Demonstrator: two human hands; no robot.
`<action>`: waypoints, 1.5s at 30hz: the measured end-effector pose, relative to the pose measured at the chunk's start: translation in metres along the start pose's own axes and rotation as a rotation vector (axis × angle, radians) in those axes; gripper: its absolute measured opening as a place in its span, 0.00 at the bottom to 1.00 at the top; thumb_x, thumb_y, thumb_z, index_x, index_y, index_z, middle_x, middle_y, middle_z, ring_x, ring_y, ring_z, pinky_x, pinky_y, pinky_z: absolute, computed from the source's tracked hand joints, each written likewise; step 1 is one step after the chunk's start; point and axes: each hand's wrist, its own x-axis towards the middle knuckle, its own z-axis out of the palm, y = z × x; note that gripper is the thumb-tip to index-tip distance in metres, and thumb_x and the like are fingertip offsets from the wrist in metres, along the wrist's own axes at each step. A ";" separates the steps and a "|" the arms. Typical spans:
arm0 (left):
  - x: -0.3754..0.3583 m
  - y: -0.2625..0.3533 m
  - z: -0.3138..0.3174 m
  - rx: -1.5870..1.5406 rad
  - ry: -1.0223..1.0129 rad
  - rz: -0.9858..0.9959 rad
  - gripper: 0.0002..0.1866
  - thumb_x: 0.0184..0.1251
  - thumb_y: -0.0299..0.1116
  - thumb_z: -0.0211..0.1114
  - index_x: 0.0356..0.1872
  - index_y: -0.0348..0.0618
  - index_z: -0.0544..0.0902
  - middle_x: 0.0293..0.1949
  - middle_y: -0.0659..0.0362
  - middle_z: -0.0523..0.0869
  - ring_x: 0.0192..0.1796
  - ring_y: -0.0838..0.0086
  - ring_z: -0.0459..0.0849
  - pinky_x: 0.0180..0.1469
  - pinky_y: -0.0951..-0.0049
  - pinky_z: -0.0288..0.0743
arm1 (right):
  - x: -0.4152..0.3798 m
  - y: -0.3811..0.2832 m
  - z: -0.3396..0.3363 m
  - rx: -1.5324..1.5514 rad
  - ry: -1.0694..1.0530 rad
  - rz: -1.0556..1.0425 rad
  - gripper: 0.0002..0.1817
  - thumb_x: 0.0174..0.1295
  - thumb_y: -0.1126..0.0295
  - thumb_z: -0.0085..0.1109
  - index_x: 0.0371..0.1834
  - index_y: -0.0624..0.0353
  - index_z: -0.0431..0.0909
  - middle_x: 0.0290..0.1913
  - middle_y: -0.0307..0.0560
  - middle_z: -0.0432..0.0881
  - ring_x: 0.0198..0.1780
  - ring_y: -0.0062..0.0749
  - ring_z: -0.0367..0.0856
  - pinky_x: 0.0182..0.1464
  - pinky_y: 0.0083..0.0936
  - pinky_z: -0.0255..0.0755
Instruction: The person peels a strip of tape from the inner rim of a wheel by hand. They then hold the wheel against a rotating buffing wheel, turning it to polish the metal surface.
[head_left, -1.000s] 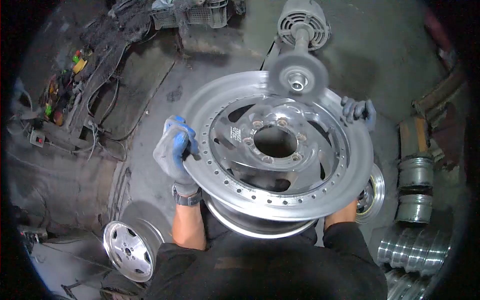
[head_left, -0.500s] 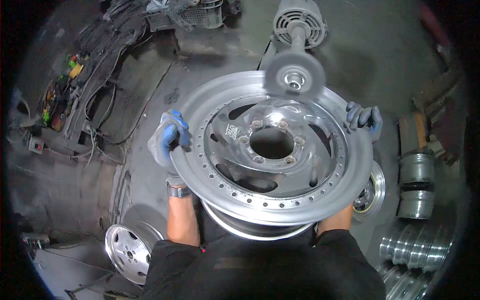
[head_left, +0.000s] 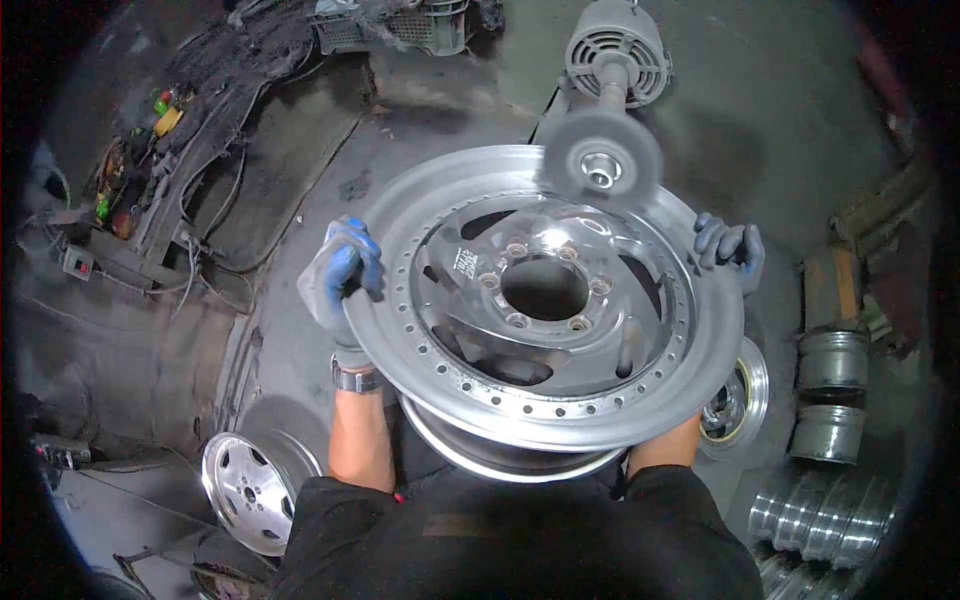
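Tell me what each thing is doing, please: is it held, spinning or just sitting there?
Big round silver metal wheel rim: held in both hands, tilted
Left grey-and-blue gloved hand: fingers curled round the rim's edge
Right bluish-grey gloved hand: fingers gripping the opposite edge
Round grey disc: blurred, so probably spinning
Grey slotted metal motor: probably on, since the disc looks spinning
Silver spoked metal rim at left: untouched, tilted

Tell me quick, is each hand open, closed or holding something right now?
Left hand: closed, holding the wheel by its left edge.
Right hand: closed, holding the same wheel by its right edge.
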 end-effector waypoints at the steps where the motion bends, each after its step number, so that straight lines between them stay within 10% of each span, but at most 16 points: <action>1: 0.000 -0.001 -0.001 0.001 0.001 -0.001 0.20 0.65 0.37 0.56 0.15 0.36 0.76 0.17 0.57 0.74 0.28 0.69 0.68 0.43 0.63 0.63 | 0.000 0.000 0.000 0.007 0.009 0.011 0.29 0.82 0.57 0.33 0.16 0.48 0.67 0.13 0.49 0.73 0.29 0.41 0.73 0.53 0.40 0.64; 45: -0.008 0.002 0.000 -0.023 0.042 -0.006 0.18 0.62 0.36 0.57 0.15 0.34 0.76 0.17 0.56 0.73 0.30 0.67 0.67 0.43 0.62 0.61 | 0.000 0.002 -0.007 0.019 -0.046 -0.001 0.29 0.83 0.58 0.30 0.19 0.50 0.67 0.15 0.49 0.76 0.30 0.42 0.73 0.57 0.41 0.65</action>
